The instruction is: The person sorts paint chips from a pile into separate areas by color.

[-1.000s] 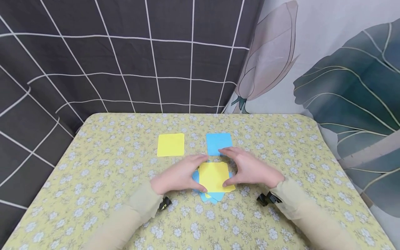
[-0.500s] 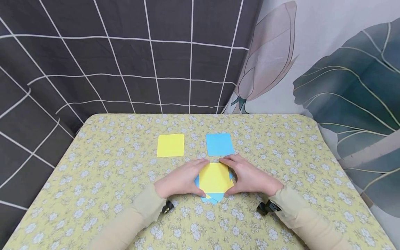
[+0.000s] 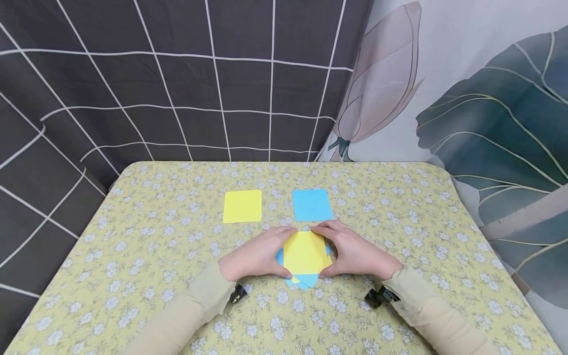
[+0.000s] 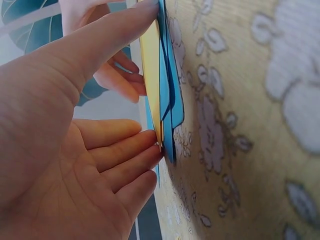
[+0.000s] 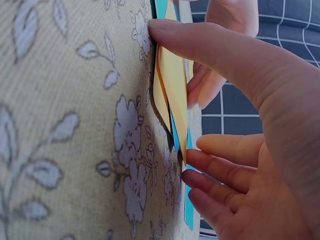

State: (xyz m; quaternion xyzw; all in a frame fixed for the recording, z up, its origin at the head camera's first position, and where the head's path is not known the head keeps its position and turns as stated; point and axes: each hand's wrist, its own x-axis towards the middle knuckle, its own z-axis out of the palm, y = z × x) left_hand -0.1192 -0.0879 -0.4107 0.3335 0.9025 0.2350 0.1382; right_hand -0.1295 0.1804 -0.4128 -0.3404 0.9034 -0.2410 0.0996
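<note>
A loose stack of square cards, with a yellow card point(image 3: 304, 254) on top, lies near the middle of the table. Blue corners point(image 3: 306, 281) fan out beneath its near edge. My left hand point(image 3: 257, 254) holds the stack's left side, thumb at the near corner and fingertips at the far one. Mirroring it, my right hand point(image 3: 360, 250) holds the right side between thumb and fingers. In the left wrist view, yellow and blue layers point(image 4: 167, 85) show slightly parted along the edge. The right wrist view shows yellow layers point(image 5: 172, 85) under the thumb.
Farther back on the floral-covered table point(image 3: 155, 236), a single yellow card point(image 3: 242, 206) lies left and a single blue card point(image 3: 312, 205) right, just beyond my right fingertips. A dark checked curtain point(image 3: 177, 84) and a leaf-patterned curtain point(image 3: 501, 123) hang behind.
A second ago both hands were spread around the stack; they have closed in on its corners, and the top yellow cards line up better. Over the last half second little has moved.
</note>
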